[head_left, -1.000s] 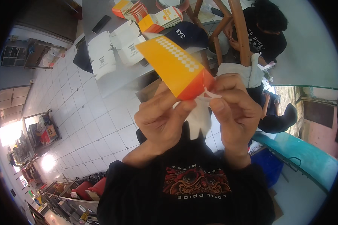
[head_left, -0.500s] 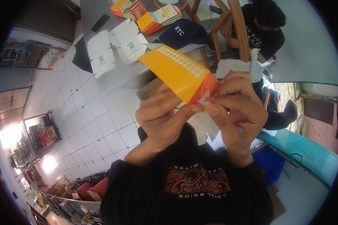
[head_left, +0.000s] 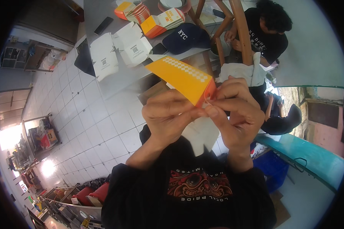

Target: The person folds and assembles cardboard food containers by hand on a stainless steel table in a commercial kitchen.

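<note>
Both my hands hold a flat orange and white cardboard box blank (head_left: 183,78) up in front of my chest. My left hand (head_left: 168,114) pinches its lower end from the left. My right hand (head_left: 237,110) grips the same end from the right, fingertips pressing on a fold near the orange-red corner. A white flap of the blank (head_left: 200,133) hangs down between my wrists. The orange panel with a strip of white dots slants up and to the left, away from my hands.
A grey table (head_left: 103,15) behind holds folded white boxes (head_left: 133,45), stacks of orange box blanks (head_left: 160,21), a dark cap (head_left: 187,36) and a black phone (head_left: 103,26). Another person in a black shirt (head_left: 263,34) sits at the upper right by wooden legs (head_left: 240,30). White tile floor lies to the left.
The box blank has tilted flatter and shifted slightly down. My fingers have closed in tighter around its lower corner, both hands staying on it.
</note>
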`<state>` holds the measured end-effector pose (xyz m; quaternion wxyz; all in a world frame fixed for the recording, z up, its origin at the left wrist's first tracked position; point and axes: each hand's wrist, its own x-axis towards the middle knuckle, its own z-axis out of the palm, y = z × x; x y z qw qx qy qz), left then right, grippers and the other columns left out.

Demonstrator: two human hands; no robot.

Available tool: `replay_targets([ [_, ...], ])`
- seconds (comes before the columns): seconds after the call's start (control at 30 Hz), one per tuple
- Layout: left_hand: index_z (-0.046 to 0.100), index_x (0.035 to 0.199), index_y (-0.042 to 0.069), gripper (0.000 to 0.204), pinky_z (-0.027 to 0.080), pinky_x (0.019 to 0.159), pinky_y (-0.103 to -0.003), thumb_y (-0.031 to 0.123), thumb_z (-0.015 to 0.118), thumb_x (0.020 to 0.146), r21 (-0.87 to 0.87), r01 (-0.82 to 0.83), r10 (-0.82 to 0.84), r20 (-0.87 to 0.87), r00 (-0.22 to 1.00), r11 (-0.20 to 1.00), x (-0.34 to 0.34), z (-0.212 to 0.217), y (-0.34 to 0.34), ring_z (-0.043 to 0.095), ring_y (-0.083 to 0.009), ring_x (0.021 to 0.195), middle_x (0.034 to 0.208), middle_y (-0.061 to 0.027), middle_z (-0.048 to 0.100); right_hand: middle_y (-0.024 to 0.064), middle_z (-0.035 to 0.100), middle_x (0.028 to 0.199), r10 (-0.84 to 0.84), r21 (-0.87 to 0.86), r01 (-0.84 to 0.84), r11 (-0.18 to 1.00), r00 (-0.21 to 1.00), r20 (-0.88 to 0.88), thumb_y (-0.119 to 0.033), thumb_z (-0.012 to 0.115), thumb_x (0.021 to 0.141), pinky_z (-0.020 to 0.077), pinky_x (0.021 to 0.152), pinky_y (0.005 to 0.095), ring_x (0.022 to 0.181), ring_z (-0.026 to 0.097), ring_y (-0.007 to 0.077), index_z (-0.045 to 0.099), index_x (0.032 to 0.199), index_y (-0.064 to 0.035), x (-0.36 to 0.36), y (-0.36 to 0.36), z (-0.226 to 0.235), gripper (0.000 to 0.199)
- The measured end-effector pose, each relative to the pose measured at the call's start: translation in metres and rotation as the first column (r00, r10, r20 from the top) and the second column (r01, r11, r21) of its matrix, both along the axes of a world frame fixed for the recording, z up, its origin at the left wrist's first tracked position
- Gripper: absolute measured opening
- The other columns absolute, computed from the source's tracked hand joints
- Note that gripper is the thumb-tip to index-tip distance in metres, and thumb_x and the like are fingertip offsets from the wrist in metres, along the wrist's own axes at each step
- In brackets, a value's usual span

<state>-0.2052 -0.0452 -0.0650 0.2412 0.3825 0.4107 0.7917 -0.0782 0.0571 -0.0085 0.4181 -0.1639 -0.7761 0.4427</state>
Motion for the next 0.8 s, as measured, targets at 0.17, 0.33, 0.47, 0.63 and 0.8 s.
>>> replay_targets([
  [0.17, 0.069, 0.113, -0.001, 0.030, 0.054, 0.089, -0.030, -0.007, 0.074, 0.084, 0.028, 0.086, -0.089, 0.133, 0.987, 0.996, 0.015, -0.004, 0.005, 0.068, -0.0233, 0.105, 0.113, -0.0150, 0.068, 0.0054, 0.064, 0.092, -0.075, 0.043, 0.074, 0.996, 0.997, 0.024, -0.006, 0.084, 0.070, 0.0465, 0.077, 0.0346, 0.087, 0.056, 0.0212, 0.078, 0.089, -0.0069, -0.004, -0.006, -0.008, 0.019],
  [0.33, 0.059, 0.121, -0.001, 0.029, 0.050, 0.096, -0.031, -0.002, 0.065, 0.092, 0.271, 0.275, -0.379, 0.506, 0.775, 0.923, 0.018, -0.002, 0.003, 0.066, -0.0196, 0.108, 0.118, -0.0142, 0.066, 0.0135, 0.060, 0.121, -0.267, 0.388, 0.265, 0.883, 0.962, -0.049, -0.007, 0.083, 0.072, 0.0488, 0.091, 0.0420, 0.107, 0.059, 0.0347, 0.077, 0.095, -0.0111, -0.012, -0.011, -0.029, 0.024],
  [0.47, 0.059, 0.118, -0.002, 0.026, 0.050, 0.094, -0.030, 0.000, 0.066, 0.092, 0.051, 0.223, -0.220, 0.486, 0.846, 0.973, 0.007, -0.014, 0.006, 0.067, -0.0185, 0.104, 0.118, -0.0127, 0.067, 0.0199, 0.060, 0.126, -0.223, 0.206, 0.234, 0.950, 0.972, -0.078, -0.001, 0.082, 0.074, 0.0520, 0.094, 0.0416, 0.114, 0.062, 0.0384, 0.070, 0.087, -0.0048, -0.015, -0.017, -0.047, 0.018],
  [0.63, 0.055, 0.123, -0.001, 0.054, 0.047, 0.094, -0.031, 0.007, 0.083, 0.078, -0.324, -0.392, 0.274, -0.354, 0.894, 0.861, -0.020, 0.008, 0.007, 0.059, -0.0194, 0.113, 0.115, -0.0098, 0.059, 0.0280, 0.060, 0.126, -0.227, -0.417, 0.089, 0.904, 0.929, -0.293, 0.000, 0.081, 0.079, 0.0547, 0.091, 0.0374, 0.117, 0.063, 0.0336, 0.053, 0.087, -0.0048, -0.005, 0.001, -0.075, 0.030],
  [0.8, 0.057, 0.126, -0.002, 0.054, 0.049, 0.087, -0.028, 0.004, 0.081, 0.079, -0.467, -0.048, -0.009, -0.119, 0.993, 0.883, -0.050, 0.009, 0.010, 0.062, -0.0162, 0.104, 0.116, -0.0106, 0.062, 0.0287, 0.058, 0.130, 0.023, -0.548, -0.283, 0.787, 0.901, -0.432, -0.014, 0.071, 0.093, 0.0458, 0.101, 0.0384, 0.117, 0.060, 0.0258, 0.053, 0.088, -0.0034, 0.019, 0.017, -0.100, 0.021],
])
